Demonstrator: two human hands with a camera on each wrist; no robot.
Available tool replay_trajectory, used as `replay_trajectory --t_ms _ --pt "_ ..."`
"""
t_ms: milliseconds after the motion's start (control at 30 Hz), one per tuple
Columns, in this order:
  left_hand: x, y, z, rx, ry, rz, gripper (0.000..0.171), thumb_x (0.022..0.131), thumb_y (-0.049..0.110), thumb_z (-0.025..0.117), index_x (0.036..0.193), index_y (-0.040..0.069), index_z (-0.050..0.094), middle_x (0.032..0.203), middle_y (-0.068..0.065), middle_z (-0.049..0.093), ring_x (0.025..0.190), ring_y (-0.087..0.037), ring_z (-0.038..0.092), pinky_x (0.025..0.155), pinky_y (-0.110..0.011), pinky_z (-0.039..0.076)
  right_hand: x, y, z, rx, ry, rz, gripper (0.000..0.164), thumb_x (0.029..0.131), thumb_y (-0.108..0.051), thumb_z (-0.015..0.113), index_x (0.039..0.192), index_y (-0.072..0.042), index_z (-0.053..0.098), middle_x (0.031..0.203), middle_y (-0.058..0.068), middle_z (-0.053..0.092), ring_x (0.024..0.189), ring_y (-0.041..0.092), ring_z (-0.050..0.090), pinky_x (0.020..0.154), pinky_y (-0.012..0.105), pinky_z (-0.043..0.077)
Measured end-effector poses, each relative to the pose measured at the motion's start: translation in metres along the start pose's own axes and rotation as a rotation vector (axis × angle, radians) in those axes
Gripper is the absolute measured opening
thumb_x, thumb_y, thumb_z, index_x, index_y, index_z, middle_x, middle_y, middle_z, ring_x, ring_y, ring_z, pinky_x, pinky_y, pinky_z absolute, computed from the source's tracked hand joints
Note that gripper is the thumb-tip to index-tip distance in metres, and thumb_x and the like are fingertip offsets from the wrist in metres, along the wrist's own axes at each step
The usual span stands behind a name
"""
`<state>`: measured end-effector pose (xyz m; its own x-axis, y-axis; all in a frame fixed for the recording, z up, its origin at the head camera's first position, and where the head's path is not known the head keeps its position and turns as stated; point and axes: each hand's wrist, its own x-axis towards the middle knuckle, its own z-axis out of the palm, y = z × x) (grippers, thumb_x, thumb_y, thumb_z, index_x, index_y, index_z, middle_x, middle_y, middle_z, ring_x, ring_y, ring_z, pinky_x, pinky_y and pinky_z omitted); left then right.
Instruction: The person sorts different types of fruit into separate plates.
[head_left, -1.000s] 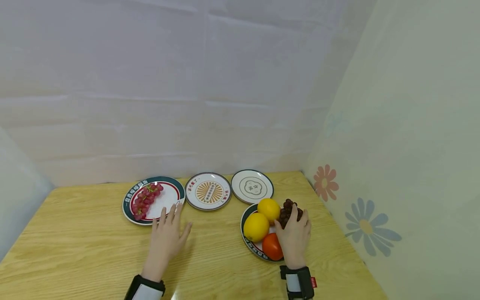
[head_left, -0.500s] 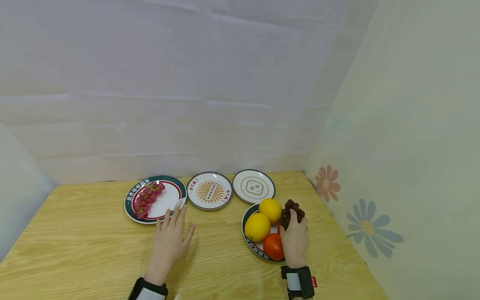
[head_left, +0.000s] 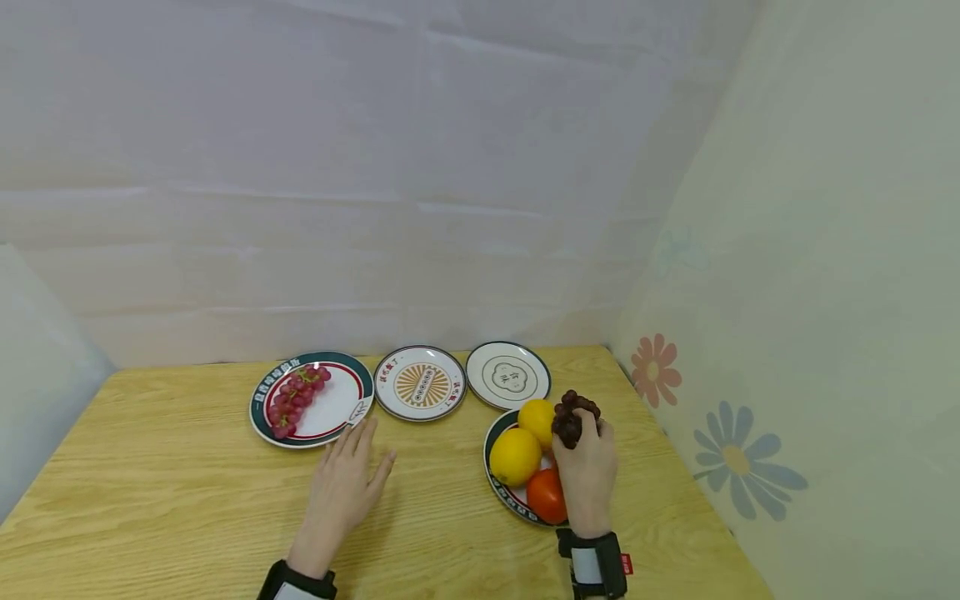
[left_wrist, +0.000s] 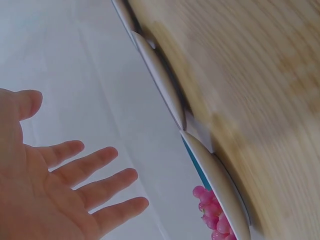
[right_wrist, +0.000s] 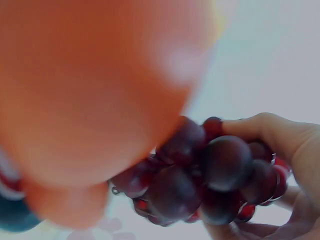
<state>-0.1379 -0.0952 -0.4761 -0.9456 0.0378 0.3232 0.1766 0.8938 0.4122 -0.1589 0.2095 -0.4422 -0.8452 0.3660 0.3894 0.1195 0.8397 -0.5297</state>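
Observation:
My right hand (head_left: 588,471) grips a bunch of dark grapes (head_left: 568,419) over the right side of a green-rimmed plate (head_left: 495,483). In the right wrist view the dark grapes (right_wrist: 200,175) sit between thumb and fingers, partly behind a blurred orange-red fruit. Two yellow lemons (head_left: 515,457) and a red tomato-like fruit (head_left: 547,495) lie on that plate. My left hand (head_left: 345,483), fingers spread and holding nothing, hovers near the front edge of a larger green-rimmed plate (head_left: 348,392). On it lies a bunch of pink grapes (head_left: 297,400).
Two small white plates stand along the back of the wooden table (head_left: 187,500): one with an orange sunburst (head_left: 390,400), the other with a cloud-shaped print (head_left: 487,358). A white sheet hangs behind, and a flower-printed wall (head_left: 750,333) rises at the right.
The right fingers have closed round the dark grapes and raised them slightly, shifting left toward the lemons. The left hand has drifted a little right and back from the plate's rim.

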Motion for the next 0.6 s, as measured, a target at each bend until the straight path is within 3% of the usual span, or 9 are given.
replay_trajectory --t_ms 200,367,467,600 --pt "0.000 0.017 -0.006 -0.070 -0.023 0.000 0.063 0.095 0.045 0.053 0.139 0.002 0.045 0.137 -0.021 0.053 0.123 -0.038 0.054 0.098 -0.051 0.046 -0.020 -0.046 0.004 0.202 0.046 -0.324 0.046 0.070 -0.012 0.082 0.112 -0.011 0.063 0.116 0.021 0.057 0.097 0.037 0.064 0.080 0.050 0.057" --pt "0.000 0.041 -0.008 -0.169 -0.059 0.003 0.066 0.098 0.047 0.044 0.146 0.003 0.035 0.136 -0.025 0.052 0.122 -0.039 0.055 0.097 -0.051 0.048 -0.048 -0.079 0.021 0.287 0.004 -0.588 0.046 0.066 -0.012 0.085 0.107 -0.012 0.064 0.114 0.017 0.060 0.097 0.028 0.067 0.077 0.039 0.059" --pt "-0.001 0.051 -0.007 -0.255 -0.079 0.004 0.070 0.099 0.047 0.042 0.148 0.000 0.028 0.136 -0.028 0.051 0.117 -0.041 0.057 0.093 -0.051 0.051 -0.062 -0.088 0.031 0.336 -0.073 -0.689 0.046 0.066 -0.010 0.084 0.108 -0.011 0.064 0.115 0.017 0.060 0.100 0.028 0.066 0.077 0.037 0.059" --pt "-0.003 0.058 -0.007 -0.349 -0.086 -0.034 0.078 0.097 0.049 0.045 0.149 -0.003 0.020 0.136 -0.031 0.049 0.112 -0.043 0.060 0.087 -0.051 0.053 -0.072 -0.092 0.037 0.398 -0.190 -0.730 0.055 0.065 -0.006 0.084 0.114 -0.009 0.059 0.120 0.018 0.056 0.109 0.030 0.062 0.083 0.038 0.058"
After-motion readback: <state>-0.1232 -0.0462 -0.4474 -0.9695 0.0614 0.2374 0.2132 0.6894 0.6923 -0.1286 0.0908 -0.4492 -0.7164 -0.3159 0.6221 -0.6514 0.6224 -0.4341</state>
